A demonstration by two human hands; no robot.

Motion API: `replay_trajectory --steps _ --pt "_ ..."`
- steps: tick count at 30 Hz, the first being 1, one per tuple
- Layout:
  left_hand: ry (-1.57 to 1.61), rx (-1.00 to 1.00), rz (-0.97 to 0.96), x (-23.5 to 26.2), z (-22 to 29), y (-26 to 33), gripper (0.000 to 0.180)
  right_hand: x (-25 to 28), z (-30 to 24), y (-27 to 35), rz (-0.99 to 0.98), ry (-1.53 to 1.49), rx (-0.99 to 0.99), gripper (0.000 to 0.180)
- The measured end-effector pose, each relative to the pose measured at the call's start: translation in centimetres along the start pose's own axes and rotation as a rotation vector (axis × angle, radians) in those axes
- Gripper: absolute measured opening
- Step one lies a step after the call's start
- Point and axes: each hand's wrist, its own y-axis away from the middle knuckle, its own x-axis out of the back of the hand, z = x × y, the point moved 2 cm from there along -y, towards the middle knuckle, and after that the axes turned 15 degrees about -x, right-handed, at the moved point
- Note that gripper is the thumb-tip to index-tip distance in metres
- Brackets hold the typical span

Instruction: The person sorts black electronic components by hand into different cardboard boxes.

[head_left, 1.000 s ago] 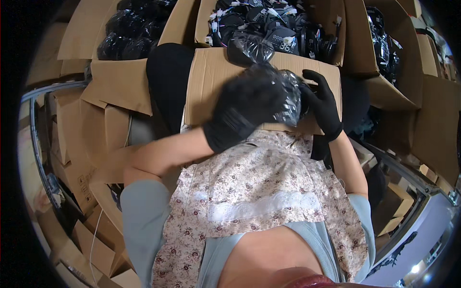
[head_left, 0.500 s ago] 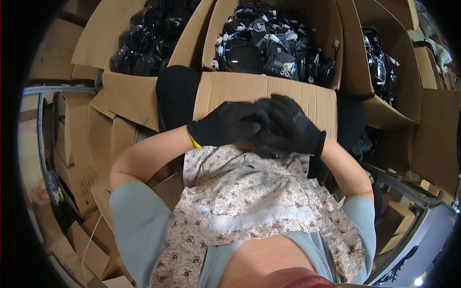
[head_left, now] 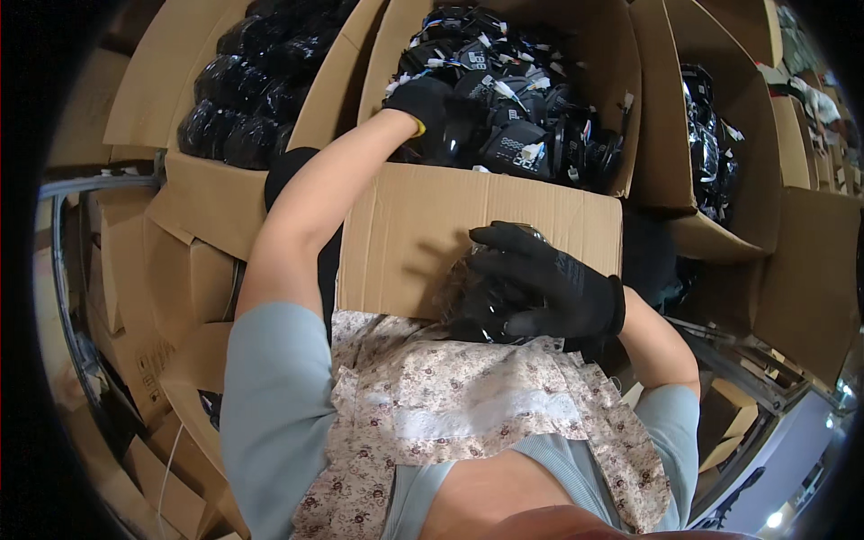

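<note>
My left hand (head_left: 421,103), in a black glove, reaches into the near left part of the middle cardboard box (head_left: 486,211). It is beside a dark, smooth-faced display unit (head_left: 457,135); its fingertips are hidden. Several black display units (head_left: 517,148) with short wires and white plugs fill that box. Over my lap, against the box's near flap, my right hand (head_left: 562,283), also black-gloved, is curled around a black display unit in clear plastic film (head_left: 481,292). The fingers lie over its far edge and the thumb is at its near side.
Shiny plastic-wrapped black units (head_left: 238,99) fill a carton at the far left. Another open carton (head_left: 738,135) on the right holds wrapped black units. Cardboard boxes (head_left: 207,279) crowd the left side, and a metal frame (head_left: 765,382) stands at the lower right.
Both hands were together over the flap. My left hand has moved away and forward into the middle box; my right has come slightly nearer me with the wrapped unit, which now shows.
</note>
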Motion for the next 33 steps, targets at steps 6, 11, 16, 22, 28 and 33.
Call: replay_trajectory --steps 6,11,16,22,28,33 --pt "0.466 -0.055 0.726 11.0 7.5 3.8 0.024 2.7 4.2 1.0 0.455 -0.461 -0.296 0.052" --pt "0.605 -0.609 0.767 12.2 14.0 4.4 0.024 6.0 6.6 -2.9 -0.192 -1.536 -0.128 0.061" --pt "0.645 -0.619 0.681 13.0 15.1 0.9 0.029 8.5 7.4 -3.5 0.3 -0.555 -0.033 0.088" --pt "0.166 -0.697 0.93 11.0 16.1 -4.1 0.04 9.8 6.7 -3.5 0.434 -0.679 0.113 0.09" --pt "0.046 -0.024 0.059 -3.6 4.8 -2.4 0.047 9.4 13.7 -3.4 0.711 -1.034 -0.224 0.059" --pt "0.286 0.058 -0.06 -7.5 6.0 -1.7 0.053 9.8 15.6 -2.0 0.948 -0.444 -0.025 0.053"
